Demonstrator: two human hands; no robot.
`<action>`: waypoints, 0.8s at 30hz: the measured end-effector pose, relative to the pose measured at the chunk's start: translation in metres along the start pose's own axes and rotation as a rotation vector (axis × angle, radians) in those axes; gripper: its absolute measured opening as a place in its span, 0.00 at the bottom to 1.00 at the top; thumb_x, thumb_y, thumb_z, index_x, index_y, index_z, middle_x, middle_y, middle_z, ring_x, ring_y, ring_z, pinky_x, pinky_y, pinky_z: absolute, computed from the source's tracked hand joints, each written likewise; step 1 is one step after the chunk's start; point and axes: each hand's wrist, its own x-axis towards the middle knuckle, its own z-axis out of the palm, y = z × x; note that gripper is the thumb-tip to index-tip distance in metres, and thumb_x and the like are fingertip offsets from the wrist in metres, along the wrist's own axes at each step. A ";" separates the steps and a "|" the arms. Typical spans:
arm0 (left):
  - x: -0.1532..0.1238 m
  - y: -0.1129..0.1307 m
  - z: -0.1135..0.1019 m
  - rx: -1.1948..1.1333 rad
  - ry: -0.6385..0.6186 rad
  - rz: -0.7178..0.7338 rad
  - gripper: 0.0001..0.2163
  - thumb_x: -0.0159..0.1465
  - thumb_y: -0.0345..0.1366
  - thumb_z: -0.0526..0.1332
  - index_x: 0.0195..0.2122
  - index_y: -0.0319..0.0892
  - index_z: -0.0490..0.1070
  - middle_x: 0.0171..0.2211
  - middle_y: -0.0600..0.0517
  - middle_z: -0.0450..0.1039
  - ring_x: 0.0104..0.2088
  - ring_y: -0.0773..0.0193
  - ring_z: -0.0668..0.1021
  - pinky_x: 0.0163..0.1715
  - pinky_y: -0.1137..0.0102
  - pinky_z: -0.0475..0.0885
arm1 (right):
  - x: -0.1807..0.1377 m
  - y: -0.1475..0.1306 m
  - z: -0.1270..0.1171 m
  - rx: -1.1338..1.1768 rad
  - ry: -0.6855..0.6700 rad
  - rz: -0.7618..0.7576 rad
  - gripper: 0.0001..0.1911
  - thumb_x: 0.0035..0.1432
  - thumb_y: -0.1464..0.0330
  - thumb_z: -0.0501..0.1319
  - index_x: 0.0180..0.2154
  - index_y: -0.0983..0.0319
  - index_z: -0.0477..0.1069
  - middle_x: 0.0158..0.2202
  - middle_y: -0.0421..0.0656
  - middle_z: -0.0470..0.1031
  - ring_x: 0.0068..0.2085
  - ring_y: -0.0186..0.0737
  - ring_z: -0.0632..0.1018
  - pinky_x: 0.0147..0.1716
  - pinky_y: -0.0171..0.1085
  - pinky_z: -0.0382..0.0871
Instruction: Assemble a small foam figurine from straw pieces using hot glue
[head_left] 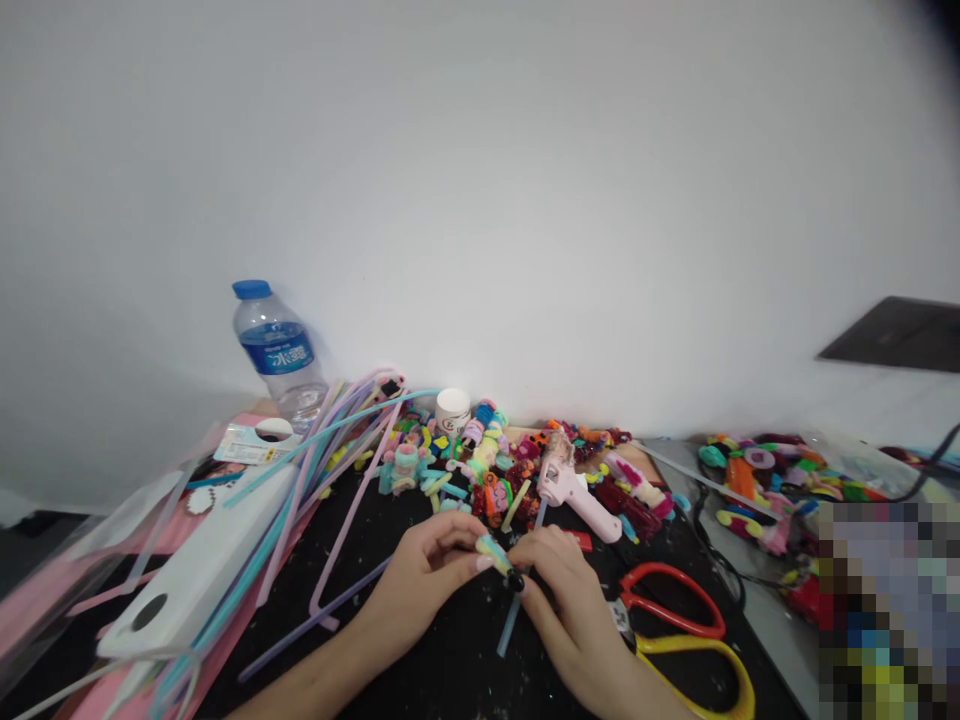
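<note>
Over the black work surface, my left hand (442, 560) pinches a small fuzzy pastel piece (493, 552), yellow and light blue, that looks made of pipe cleaner. My right hand (559, 600) meets it from the other side, its thumb and fingers closed at a small black bit (515, 580) on the piece's lower end. Whether that bit is joined to the piece I cannot tell. Beyond my right hand lies a pink glue gun (576, 500). A translucent glue stick (508, 630) runs beneath my right fingers. Scissors (675, 640) with one red and one yellow handle lie beside my right wrist.
Long pastel pipe cleaners (349, 500) and a white board-like holder (202, 560) lie at left. A water bottle (276, 350) leans on the wall. Colourful fuzzy pieces (487, 460) crowd the back, near a small white tub (453, 410). More pieces (757, 480) and a dark cable (705, 530) lie at right.
</note>
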 end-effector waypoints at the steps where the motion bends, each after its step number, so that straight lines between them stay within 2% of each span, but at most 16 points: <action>1: 0.000 0.000 0.001 -0.013 -0.007 -0.011 0.07 0.53 0.31 0.66 0.32 0.39 0.70 0.28 0.55 0.74 0.31 0.68 0.74 0.34 0.74 0.66 | 0.000 -0.001 0.001 0.004 -0.001 0.016 0.06 0.63 0.72 0.49 0.37 0.58 0.62 0.35 0.41 0.68 0.37 0.40 0.67 0.38 0.40 0.58; 11: -0.001 -0.002 0.001 0.034 -0.020 -0.006 0.06 0.52 0.32 0.67 0.29 0.39 0.71 0.29 0.53 0.76 0.31 0.65 0.75 0.34 0.72 0.68 | -0.001 -0.001 0.004 0.128 0.018 0.017 0.08 0.64 0.70 0.46 0.32 0.59 0.59 0.32 0.39 0.65 0.34 0.37 0.67 0.35 0.38 0.58; 16: -0.002 0.001 -0.001 0.259 -0.016 0.160 0.00 0.57 0.31 0.63 0.29 0.41 0.74 0.34 0.50 0.77 0.36 0.62 0.77 0.37 0.70 0.70 | -0.001 0.000 0.003 0.144 0.039 0.012 0.08 0.64 0.71 0.46 0.32 0.59 0.59 0.31 0.40 0.65 0.34 0.37 0.67 0.35 0.38 0.59; 21: -0.004 0.006 -0.003 0.544 -0.008 0.376 0.02 0.58 0.30 0.63 0.31 0.43 0.75 0.33 0.50 0.78 0.36 0.61 0.78 0.40 0.69 0.70 | 0.000 0.000 0.002 0.130 0.065 0.003 0.09 0.64 0.71 0.46 0.31 0.60 0.60 0.30 0.40 0.65 0.33 0.37 0.67 0.33 0.37 0.60; 24: -0.005 0.005 -0.006 0.666 -0.028 0.490 0.04 0.59 0.30 0.62 0.31 0.44 0.76 0.31 0.51 0.79 0.34 0.62 0.79 0.37 0.71 0.71 | 0.000 -0.001 0.002 0.142 0.057 -0.008 0.09 0.64 0.71 0.45 0.31 0.59 0.59 0.30 0.41 0.65 0.33 0.37 0.67 0.34 0.37 0.60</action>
